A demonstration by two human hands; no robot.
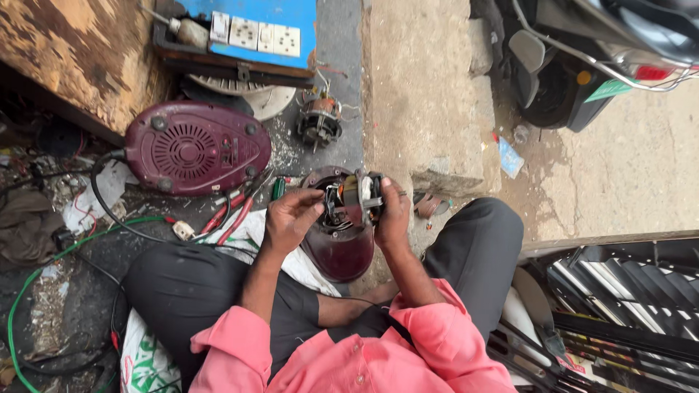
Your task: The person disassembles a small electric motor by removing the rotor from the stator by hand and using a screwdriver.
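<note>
A big dark red machine base lies on the floor, bottom side up. Near it, in front of the person's knees, stands a smaller dark red shell. A little motor sits in its top. The right hand is wrapped around the motor. The left hand pinches at its wires with bent fingers.

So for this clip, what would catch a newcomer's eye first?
At centre, both hands, left hand and right hand, grip an exposed electric motor over a maroon housing. Up left lies a maroon base cover, below a blue socket board.
</note>
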